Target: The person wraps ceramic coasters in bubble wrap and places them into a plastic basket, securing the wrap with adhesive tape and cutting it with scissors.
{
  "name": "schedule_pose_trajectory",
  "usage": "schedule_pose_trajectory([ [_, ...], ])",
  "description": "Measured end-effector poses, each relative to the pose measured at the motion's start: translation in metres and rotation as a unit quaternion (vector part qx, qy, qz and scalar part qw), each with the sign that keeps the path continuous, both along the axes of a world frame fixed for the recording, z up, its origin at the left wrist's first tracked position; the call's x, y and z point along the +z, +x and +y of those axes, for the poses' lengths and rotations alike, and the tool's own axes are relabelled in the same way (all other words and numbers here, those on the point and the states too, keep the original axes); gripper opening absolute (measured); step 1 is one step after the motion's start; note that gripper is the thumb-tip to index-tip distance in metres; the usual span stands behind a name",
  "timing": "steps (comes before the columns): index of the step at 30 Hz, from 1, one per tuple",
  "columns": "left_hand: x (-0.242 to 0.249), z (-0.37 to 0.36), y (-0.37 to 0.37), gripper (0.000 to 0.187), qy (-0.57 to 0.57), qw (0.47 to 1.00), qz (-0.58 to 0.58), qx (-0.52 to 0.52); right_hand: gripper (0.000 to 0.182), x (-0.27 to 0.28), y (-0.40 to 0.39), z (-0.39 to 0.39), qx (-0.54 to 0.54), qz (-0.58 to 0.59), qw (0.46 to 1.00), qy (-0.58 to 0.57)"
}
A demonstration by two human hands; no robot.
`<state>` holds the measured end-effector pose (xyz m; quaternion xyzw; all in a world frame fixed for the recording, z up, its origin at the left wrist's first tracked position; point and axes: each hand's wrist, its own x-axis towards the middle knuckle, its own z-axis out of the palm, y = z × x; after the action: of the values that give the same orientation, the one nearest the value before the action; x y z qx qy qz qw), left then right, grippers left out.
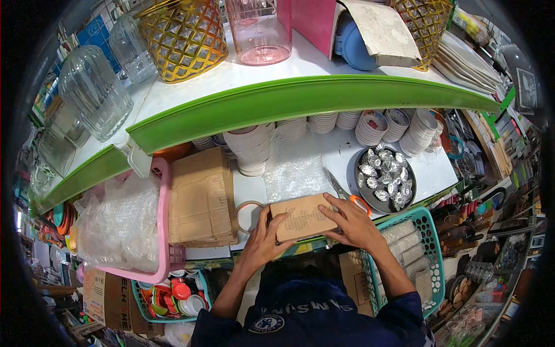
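Observation:
A small brown cardboard box [302,218] with dark handwriting or print on top lies at the front edge of the white shelf. My left hand [263,242] grips its left end, the thumb resting on the top face. At the opposite end my right hand [351,222] holds the box with fingers on its top and side. Just left of the box is a roll of tape [249,217]. Scissors with orange handles [361,204] lie partly behind my right hand. Beyond the box, a sheet of bubble wrap [295,168] is spread on the shelf.
A black round tray [366,198] holds silvery metal pieces. Stacked white bowls [250,151] line the back. Left stand a larger cardboard box [199,196] and a pink basket [164,231] of bubble wrap. A teal basket [430,222] holds wrapped packs. A green-edged shelf [312,95] overhangs.

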<state>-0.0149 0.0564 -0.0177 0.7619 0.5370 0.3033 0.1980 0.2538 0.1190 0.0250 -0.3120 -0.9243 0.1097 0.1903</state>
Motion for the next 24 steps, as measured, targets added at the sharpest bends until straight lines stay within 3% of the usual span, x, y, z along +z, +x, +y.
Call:
schedule_pose_trajectory([
  [13, 0.016, -0.004, -0.007, 0.086, -0.089, 0.995, -0.034, -0.027, 0.067, 0.001, 0.002, -0.003, 0.002, 0.052, 0.998, 0.028],
  [15, 0.027, 0.000, -0.011, 0.090, -0.114, 0.992, -0.047, -0.025, 0.067, 0.003, 0.001, -0.004, -0.015, 0.057, 0.997, -0.051],
  [17, 0.032, 0.006, -0.015, 0.089, -0.031, 0.988, -0.137, -0.063, 0.067, -0.003, 0.001, -0.003, -0.007, 0.069, 0.995, -0.074],
  [21, 0.029, 0.031, -0.019, 0.076, -0.084, 0.961, -0.237, -0.114, 0.067, -0.001, 0.001, -0.001, -0.004, 0.066, 0.990, -0.127],
  [23, 0.033, 0.047, -0.014, 0.100, -0.165, 0.915, -0.347, -0.125, 0.068, -0.001, 0.001, -0.001, 0.001, 0.070, 0.991, -0.114],
  [24, 0.034, 0.054, -0.012, 0.100, -0.165, 0.914, -0.348, -0.127, 0.068, -0.001, 0.001, -0.001, 0.007, 0.075, 0.992, -0.101],
])
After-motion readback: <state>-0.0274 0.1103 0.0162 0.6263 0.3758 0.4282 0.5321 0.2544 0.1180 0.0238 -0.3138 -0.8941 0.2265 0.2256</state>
